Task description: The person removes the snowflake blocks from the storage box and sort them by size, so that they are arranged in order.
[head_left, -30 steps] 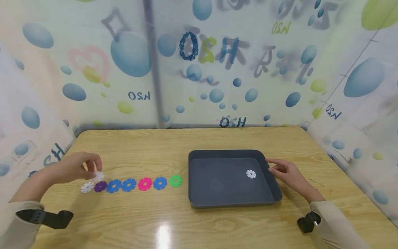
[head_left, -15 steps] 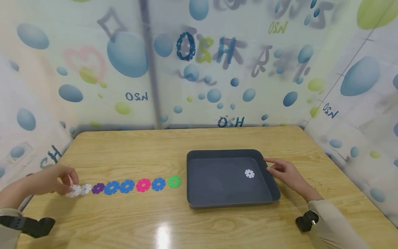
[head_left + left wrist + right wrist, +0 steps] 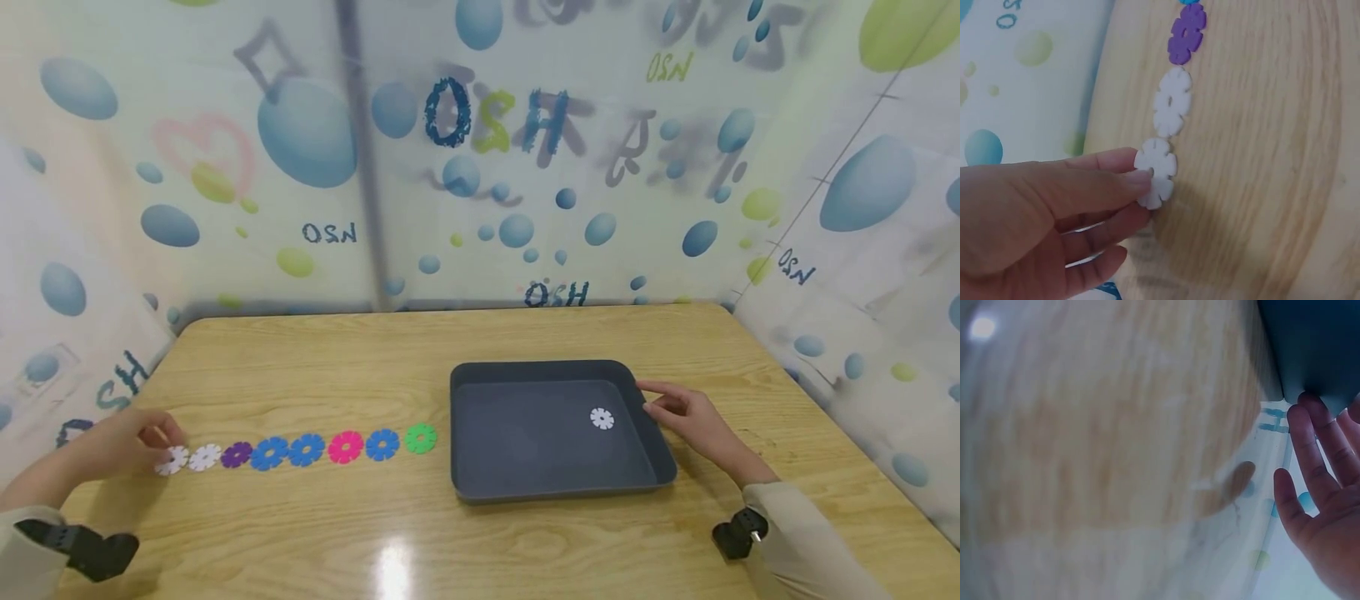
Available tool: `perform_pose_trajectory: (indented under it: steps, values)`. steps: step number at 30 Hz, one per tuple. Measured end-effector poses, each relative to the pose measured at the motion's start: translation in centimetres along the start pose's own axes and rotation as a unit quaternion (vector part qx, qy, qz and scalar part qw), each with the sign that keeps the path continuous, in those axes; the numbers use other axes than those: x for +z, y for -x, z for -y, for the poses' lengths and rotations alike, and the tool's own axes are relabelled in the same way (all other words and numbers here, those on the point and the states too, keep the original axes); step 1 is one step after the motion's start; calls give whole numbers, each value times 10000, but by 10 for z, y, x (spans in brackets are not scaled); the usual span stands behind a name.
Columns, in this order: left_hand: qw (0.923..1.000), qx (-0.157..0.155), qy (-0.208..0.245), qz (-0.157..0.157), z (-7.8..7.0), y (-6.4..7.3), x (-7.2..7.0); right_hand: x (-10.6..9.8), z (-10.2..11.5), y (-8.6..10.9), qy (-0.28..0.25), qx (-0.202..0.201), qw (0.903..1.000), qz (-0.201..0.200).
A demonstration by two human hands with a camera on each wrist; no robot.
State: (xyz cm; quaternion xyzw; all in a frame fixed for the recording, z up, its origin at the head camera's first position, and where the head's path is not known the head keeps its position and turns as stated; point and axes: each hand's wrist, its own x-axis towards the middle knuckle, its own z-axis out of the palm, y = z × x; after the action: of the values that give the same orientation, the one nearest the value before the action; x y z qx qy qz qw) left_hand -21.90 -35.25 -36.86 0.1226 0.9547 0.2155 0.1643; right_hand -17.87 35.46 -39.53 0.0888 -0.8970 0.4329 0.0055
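Note:
My left hand [image 3: 127, 446] is at the left end of a row of flat notched plastic discs, pinching a white snowflake disc [image 3: 1159, 181] between thumb and fingers. Beside it in the row lies another white disc [image 3: 205, 457], then a purple one [image 3: 237, 454]. Farther right come blue discs [image 3: 270, 453], a pink disc [image 3: 346, 447] and a green disc [image 3: 421, 437]. My right hand [image 3: 690, 419] has its fingertips at the right rim of a dark grey tray [image 3: 525, 492], its fingers loosely extended. One white disc [image 3: 602, 418] lies inside the tray, toward its right side.
The wooden table [image 3: 315, 533] carries the row and the tray. A patterned cloth wall [image 3: 420, 208] stands behind it and along both sides. A black camera strap [image 3: 82, 546] is on the left wrist, and a camera [image 3: 738, 533] is on the right.
My left hand has carried a white disc left and down, from above the row to its left end beside the other white disc. The right hand has stayed at the tray's rim.

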Motion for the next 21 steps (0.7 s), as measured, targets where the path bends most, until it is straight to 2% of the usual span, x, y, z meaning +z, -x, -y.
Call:
perform_pose_trajectory:
  steps: [6,13,18,21]
  values:
    - [9999,-71,99,46,9,-2,5,0,0,1,-22,6,10000,-1]
    - [9996,-159,34,-222,9,-1,7,0,0,1,-18,-25,10000,-10]
    - [9990,-206,-61,-400,-4,1,3,1,1,1,-35,15,10000,11]
    - [9983,31,-138,-561,-21,0,2,0,3,1,9,37,10000,11]
